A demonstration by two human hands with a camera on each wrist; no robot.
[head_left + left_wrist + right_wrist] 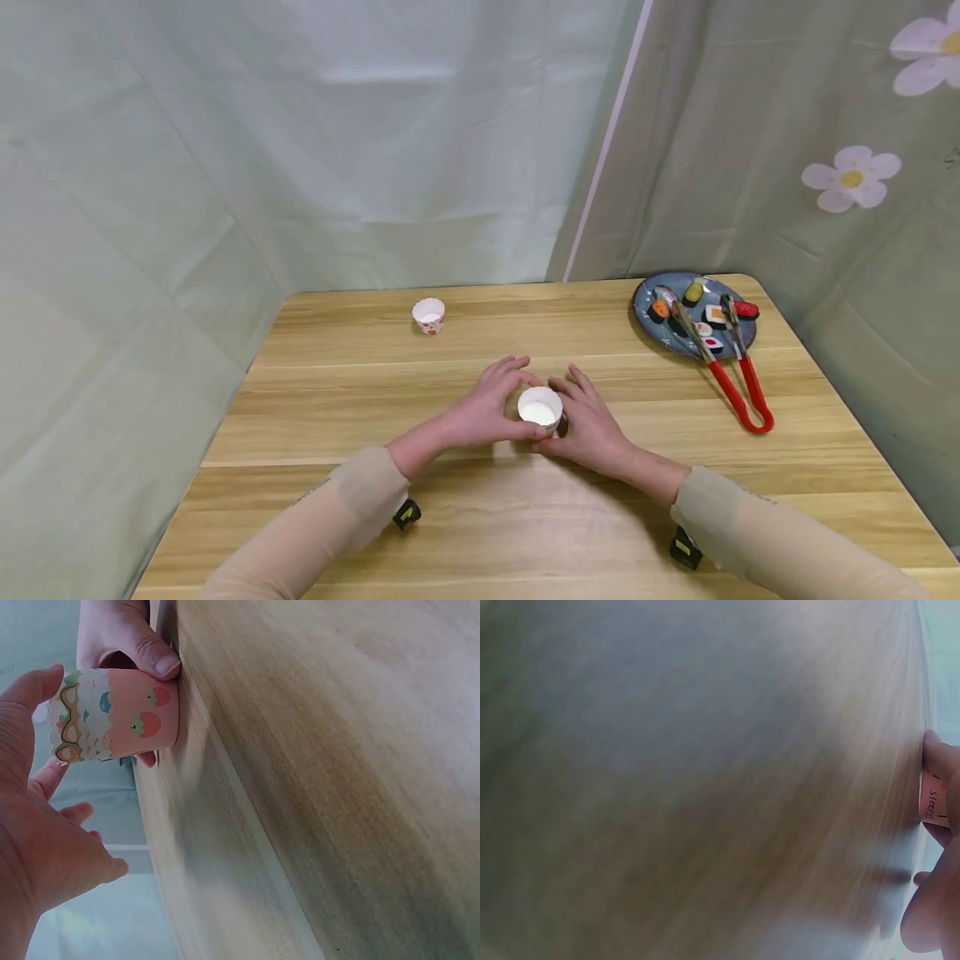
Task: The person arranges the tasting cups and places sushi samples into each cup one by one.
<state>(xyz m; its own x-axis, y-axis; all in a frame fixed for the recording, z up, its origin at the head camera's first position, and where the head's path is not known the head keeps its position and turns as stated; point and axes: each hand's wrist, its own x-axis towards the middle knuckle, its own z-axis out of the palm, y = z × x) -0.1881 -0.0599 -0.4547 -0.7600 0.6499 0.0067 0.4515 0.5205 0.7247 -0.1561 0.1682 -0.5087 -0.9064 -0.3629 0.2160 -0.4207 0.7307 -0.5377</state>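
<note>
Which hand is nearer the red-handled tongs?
Right. The right hand is at the paper cup's right side, left of the tongs; the left hand is at the cup's left side, farther away.

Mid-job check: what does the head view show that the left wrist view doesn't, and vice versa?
Head only: the plate of sushi pieces, the red-handled tongs, the far cup and the white inside of the held cup.
Left wrist only: the strawberry print and layered scalloped edges on its side, possibly several nested cups.
Both: the left hand and right hand at the held cup, and the wooden table.
</note>
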